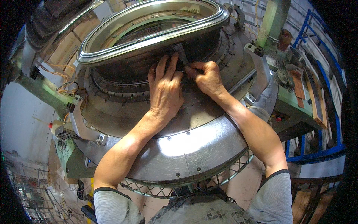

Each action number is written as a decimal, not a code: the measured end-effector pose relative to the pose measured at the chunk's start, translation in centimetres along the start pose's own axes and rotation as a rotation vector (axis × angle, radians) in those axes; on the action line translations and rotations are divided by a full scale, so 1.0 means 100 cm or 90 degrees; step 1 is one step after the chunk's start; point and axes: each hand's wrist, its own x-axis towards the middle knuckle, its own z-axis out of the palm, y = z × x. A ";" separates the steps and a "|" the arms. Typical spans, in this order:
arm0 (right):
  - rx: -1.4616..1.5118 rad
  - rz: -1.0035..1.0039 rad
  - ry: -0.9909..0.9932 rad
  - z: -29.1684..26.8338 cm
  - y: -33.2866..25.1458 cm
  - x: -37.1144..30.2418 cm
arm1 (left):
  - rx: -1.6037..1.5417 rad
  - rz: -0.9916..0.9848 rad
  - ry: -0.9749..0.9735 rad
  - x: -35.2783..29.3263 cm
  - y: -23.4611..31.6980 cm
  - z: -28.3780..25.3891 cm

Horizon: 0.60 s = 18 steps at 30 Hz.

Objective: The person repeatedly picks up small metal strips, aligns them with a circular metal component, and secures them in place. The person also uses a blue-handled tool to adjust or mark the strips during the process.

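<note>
A large round metal machine stands before me, with a toothed oval-looking ring (156, 44) on top and a dark cylinder wall (123, 72) beneath it. My left hand (166, 84) lies against that wall with its fingers stretched up and slightly apart. Just right of it, my right hand (207, 77) is closed, thumb and forefinger pinched at the lower end of a thin grey metal strip (180, 52). The strip leans upright against the wall, below the ring. Its lower tip is hidden by the fingers. A wide metal bed (201, 108) slopes out under both wrists.
Metal brackets (263, 71) stand at the right and left of the bed, near green posts (274, 22). A shiny outer rim (186, 149) curves close to my body. Orange cables (67, 87) hang at the left. A blue rack (324, 78) stands at the far right.
</note>
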 end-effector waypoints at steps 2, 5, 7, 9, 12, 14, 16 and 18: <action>-0.001 0.003 0.001 0.000 -0.002 0.000 | 0.004 -0.001 -0.004 0.000 0.000 0.000; -0.035 0.052 -0.033 -0.003 -0.004 -0.001 | 0.009 -0.002 -0.010 0.000 0.000 0.001; -0.014 0.046 -0.022 -0.002 -0.004 -0.001 | 0.011 -0.002 -0.014 0.001 0.000 0.000; -0.011 0.039 -0.015 -0.001 -0.004 -0.001 | 0.013 -0.001 -0.015 0.001 0.000 0.000; -0.023 0.042 -0.021 -0.001 -0.002 -0.001 | 0.016 -0.005 -0.016 0.001 0.000 0.000; -0.040 0.038 -0.023 -0.001 0.001 -0.001 | 0.016 -0.007 -0.016 0.001 0.000 0.000; -0.006 0.005 0.002 0.002 0.003 0.000 | 0.017 -0.008 -0.017 0.001 0.000 0.001; 0.003 -0.019 0.018 0.003 0.006 0.001 | 0.015 -0.001 -0.012 0.001 -0.001 0.001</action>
